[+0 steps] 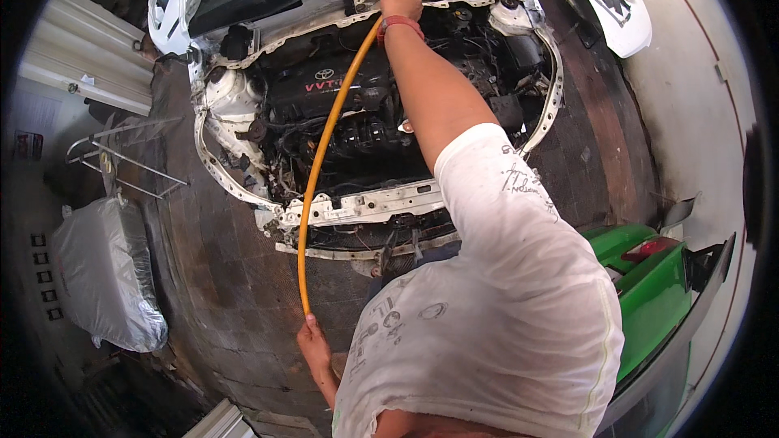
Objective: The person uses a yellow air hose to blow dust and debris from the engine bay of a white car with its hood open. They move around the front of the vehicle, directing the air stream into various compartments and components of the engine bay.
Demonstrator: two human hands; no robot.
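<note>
A long orange hose (325,142) bows across the open engine bay, from the windscreen side down past the front crossmember. My right hand (403,2), with red bands at the wrist, reaches over the bay and is closed around the hose's far end, at the panel below the windscreen. What the hose's tip meets is hidden by the fingers. Low on the left, my left hand (314,342) is closed on the hose's near part, in front of the car, thumb up along it. Under the hose lies the black engine cover (357,81).
The white front crossmember (365,207) stands bare of a bumper. Left are a metal stand frame (130,158) and a silver-covered object (109,272). Green car body parts (657,292) stand close on my right, near the wall. A white body panel (613,0) is at the far right.
</note>
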